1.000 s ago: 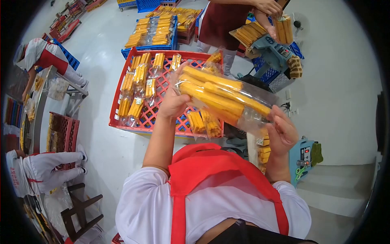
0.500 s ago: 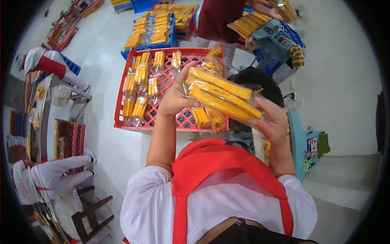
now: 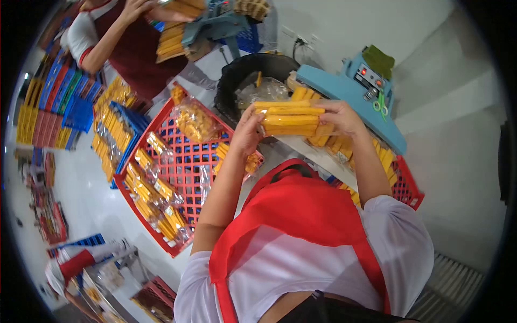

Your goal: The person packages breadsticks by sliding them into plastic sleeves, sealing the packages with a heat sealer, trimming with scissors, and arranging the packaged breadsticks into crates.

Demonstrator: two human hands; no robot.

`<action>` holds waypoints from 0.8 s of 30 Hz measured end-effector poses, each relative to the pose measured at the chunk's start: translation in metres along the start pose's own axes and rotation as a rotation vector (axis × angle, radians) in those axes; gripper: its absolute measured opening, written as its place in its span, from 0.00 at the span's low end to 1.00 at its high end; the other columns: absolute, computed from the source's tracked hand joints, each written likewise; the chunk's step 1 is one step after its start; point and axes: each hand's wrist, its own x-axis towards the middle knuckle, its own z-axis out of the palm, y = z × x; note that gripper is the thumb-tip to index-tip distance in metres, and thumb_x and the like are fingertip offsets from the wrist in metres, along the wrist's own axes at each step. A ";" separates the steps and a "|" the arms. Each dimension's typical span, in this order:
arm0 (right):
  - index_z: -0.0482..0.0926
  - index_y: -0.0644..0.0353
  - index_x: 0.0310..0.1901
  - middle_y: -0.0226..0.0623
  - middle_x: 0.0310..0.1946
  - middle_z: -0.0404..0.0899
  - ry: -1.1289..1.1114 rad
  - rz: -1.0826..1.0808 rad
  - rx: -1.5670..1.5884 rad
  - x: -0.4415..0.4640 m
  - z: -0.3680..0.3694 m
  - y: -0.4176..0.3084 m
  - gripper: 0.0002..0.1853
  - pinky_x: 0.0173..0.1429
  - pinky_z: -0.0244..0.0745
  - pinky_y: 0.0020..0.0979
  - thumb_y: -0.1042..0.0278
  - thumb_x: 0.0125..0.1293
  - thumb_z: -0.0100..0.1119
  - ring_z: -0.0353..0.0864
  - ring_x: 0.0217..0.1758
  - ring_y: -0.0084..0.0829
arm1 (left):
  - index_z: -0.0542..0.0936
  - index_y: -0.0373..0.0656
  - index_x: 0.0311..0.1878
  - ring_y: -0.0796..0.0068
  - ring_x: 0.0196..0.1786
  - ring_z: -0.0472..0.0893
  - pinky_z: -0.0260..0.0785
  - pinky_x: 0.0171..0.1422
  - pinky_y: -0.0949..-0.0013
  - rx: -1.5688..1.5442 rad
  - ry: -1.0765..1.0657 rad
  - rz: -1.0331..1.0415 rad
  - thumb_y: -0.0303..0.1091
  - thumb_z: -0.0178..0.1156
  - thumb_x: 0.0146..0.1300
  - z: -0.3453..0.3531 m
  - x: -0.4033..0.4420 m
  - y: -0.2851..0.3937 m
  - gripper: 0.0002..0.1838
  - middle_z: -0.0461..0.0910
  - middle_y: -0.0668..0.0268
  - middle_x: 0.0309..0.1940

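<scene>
A clear bag of yellow sticks [image 3: 291, 119] is held level between my two hands, in front of my chest. My left hand [image 3: 248, 129] grips its left end, and my right hand [image 3: 340, 117] pinches the right end. Just beyond and below the bag, more yellow sticks [image 3: 344, 148] lie on a pale work surface [image 3: 296, 142]. Behind my right hand stands a blue sealing machine [image 3: 350, 102] with red lights and green scissors [image 3: 381, 105] on it. What the sticks are made of I cannot tell.
A red crate [image 3: 177, 137] with several bagged stick packs stands at the left. A black bin [image 3: 253, 72] holding clear plastic is behind my hands. A co-worker [image 3: 126, 48] handles a pack at another blue sealer [image 3: 215, 27]. Stacked crates [image 3: 46, 107] stand far left.
My view has turned right, so the red crate now sits further left and the sealer is closer to my hands. The bag has gone from slanted to level, still in both hands.
</scene>
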 end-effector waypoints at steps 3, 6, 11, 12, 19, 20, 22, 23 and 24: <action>0.75 0.66 0.45 0.39 0.40 0.77 0.063 0.115 0.279 -0.031 -0.031 0.025 0.17 0.45 0.69 0.23 0.79 0.50 0.58 0.76 0.39 0.26 | 0.61 0.43 0.58 0.71 0.47 0.73 0.68 0.45 0.70 0.037 -0.066 -0.079 0.32 0.52 0.55 0.014 0.031 -0.024 0.25 0.70 0.66 0.48; 0.74 0.68 0.45 0.42 0.39 0.76 0.163 0.188 0.631 -0.056 -0.052 0.047 0.18 0.47 0.71 0.25 0.81 0.50 0.56 0.77 0.38 0.28 | 0.58 0.44 0.61 0.71 0.50 0.71 0.65 0.50 0.70 0.288 -0.071 -0.111 0.31 0.54 0.54 0.022 0.054 -0.040 0.30 0.69 0.64 0.49; 0.74 0.68 0.43 0.41 0.38 0.75 0.190 0.122 0.772 -0.066 -0.066 0.083 0.15 0.48 0.72 0.28 0.81 0.51 0.55 0.78 0.40 0.33 | 0.63 0.48 0.60 0.51 0.62 0.56 0.49 0.63 0.60 1.222 -0.188 0.434 0.40 0.60 0.50 0.054 0.067 -0.032 0.32 0.57 0.47 0.58; 0.74 0.68 0.43 0.41 0.38 0.75 0.197 0.130 0.786 -0.066 -0.068 0.088 0.15 0.48 0.72 0.28 0.81 0.51 0.55 0.78 0.40 0.33 | 0.66 0.51 0.58 0.49 0.62 0.54 0.47 0.64 0.58 1.443 -0.226 0.523 0.40 0.60 0.49 0.060 0.066 -0.030 0.30 0.56 0.47 0.59; 0.71 0.68 0.45 0.45 0.38 0.75 0.351 0.164 0.582 -0.099 -0.099 0.077 0.16 0.46 0.73 0.29 0.79 0.52 0.54 0.78 0.40 0.35 | 0.74 0.57 0.51 0.44 0.63 0.51 0.42 0.65 0.53 1.539 -0.244 0.437 0.42 0.61 0.48 0.058 0.073 -0.040 0.23 0.55 0.46 0.60; 0.71 0.69 0.45 0.46 0.38 0.75 0.375 0.148 0.574 -0.116 -0.114 0.084 0.16 0.46 0.74 0.29 0.78 0.53 0.55 0.78 0.40 0.35 | 0.74 0.57 0.51 0.44 0.63 0.51 0.42 0.65 0.53 1.538 -0.248 0.438 0.42 0.61 0.48 0.058 0.073 -0.040 0.23 0.55 0.46 0.60; 0.70 0.69 0.46 0.46 0.37 0.75 0.432 0.216 0.592 -0.158 -0.150 0.078 0.17 0.45 0.73 0.28 0.75 0.53 0.55 0.78 0.39 0.35 | 0.73 0.55 0.52 0.44 0.63 0.50 0.41 0.65 0.54 1.560 -0.258 0.435 0.42 0.62 0.47 0.059 0.070 -0.038 0.25 0.55 0.47 0.60; 0.70 0.70 0.47 0.47 0.37 0.75 0.510 0.177 0.558 -0.180 -0.164 0.071 0.18 0.44 0.74 0.29 0.74 0.54 0.55 0.78 0.38 0.35 | 0.73 0.55 0.52 0.44 0.63 0.50 0.41 0.65 0.54 1.556 -0.265 0.440 0.42 0.62 0.47 0.063 0.068 -0.036 0.25 0.55 0.47 0.60; 0.69 0.70 0.47 0.48 0.37 0.75 0.589 0.135 0.521 -0.195 -0.173 0.062 0.18 0.44 0.74 0.29 0.74 0.54 0.55 0.78 0.37 0.36 | 0.73 0.53 0.52 0.44 0.63 0.50 0.41 0.65 0.54 1.567 -0.229 0.494 0.42 0.62 0.46 0.069 0.066 -0.031 0.26 0.55 0.47 0.60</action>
